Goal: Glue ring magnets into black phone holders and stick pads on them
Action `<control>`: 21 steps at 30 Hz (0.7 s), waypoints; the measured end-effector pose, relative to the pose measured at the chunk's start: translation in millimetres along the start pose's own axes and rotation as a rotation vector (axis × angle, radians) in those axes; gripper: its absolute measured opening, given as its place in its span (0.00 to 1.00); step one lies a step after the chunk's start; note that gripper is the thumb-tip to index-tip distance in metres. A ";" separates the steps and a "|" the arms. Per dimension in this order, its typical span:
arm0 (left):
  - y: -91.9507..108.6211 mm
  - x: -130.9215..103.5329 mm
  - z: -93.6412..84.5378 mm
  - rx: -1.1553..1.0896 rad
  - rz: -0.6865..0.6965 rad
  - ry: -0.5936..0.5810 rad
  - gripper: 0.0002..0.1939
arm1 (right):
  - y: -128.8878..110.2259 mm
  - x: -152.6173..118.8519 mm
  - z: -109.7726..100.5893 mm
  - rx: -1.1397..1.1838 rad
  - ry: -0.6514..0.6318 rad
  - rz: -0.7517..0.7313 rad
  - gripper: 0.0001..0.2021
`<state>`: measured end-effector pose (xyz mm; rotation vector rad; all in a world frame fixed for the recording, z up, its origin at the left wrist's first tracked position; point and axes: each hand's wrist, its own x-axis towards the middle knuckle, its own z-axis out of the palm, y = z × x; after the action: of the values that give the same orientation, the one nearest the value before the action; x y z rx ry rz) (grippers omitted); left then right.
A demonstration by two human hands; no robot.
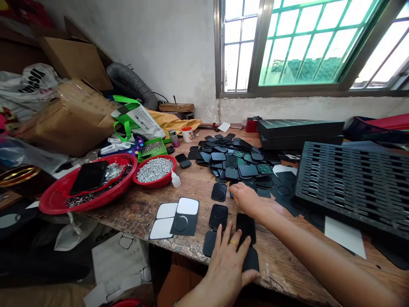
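My left hand (227,262), a ring on one finger, lies spread with its fingertips over black hinged plastic cases at the table's front edge. Under and beside it, one opened case (218,216) shows ridged rings on its upper half; another opened case (246,226) lies to its right. Farther back, my right hand (247,198) has its fingers drawn together at a black plastic piece, mostly hidden under them. Left of those fingertips lies a ringed black piece (219,192). Just beyond spreads a heap of black plastic pieces (231,160).
White-and-dark cards (166,219) lie left of my hands. Farther left are a red bowl of small metal parts (155,184), a red basket (51,204) bearing a black phone (89,177), and a cup (187,134). A slotted black tray (351,187) stands at right.
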<state>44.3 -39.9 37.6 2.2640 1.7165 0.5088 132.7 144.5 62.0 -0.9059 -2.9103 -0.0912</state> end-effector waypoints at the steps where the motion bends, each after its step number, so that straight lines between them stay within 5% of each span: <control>1: -0.5 0.0 -1.3 -0.005 0.000 -0.007 0.35 | 0.2 4.1 -0.2 -0.003 0.008 -0.048 0.16; 6: -4.1 -0.7 -5.3 -0.035 -0.024 -0.043 0.35 | -2.4 41.1 3.3 -0.009 0.000 -0.304 0.20; 12: -10.5 -1.1 -3.5 -0.067 -0.029 -0.046 0.34 | -4.4 77.4 1.1 0.034 -0.026 -0.453 0.11; 17: -12.2 -0.5 0.5 -0.055 -0.039 -0.041 0.34 | -5.2 75.1 -24.6 0.149 0.045 -0.399 0.07; 21: -11.3 -0.8 1.7 -0.040 -0.037 -0.031 0.33 | 6.4 40.0 -48.6 0.250 0.185 -0.157 0.07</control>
<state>35.0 -37.7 31.4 2.1966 1.7147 0.4933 107.0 168.1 114.7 -0.5951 -2.7358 0.1652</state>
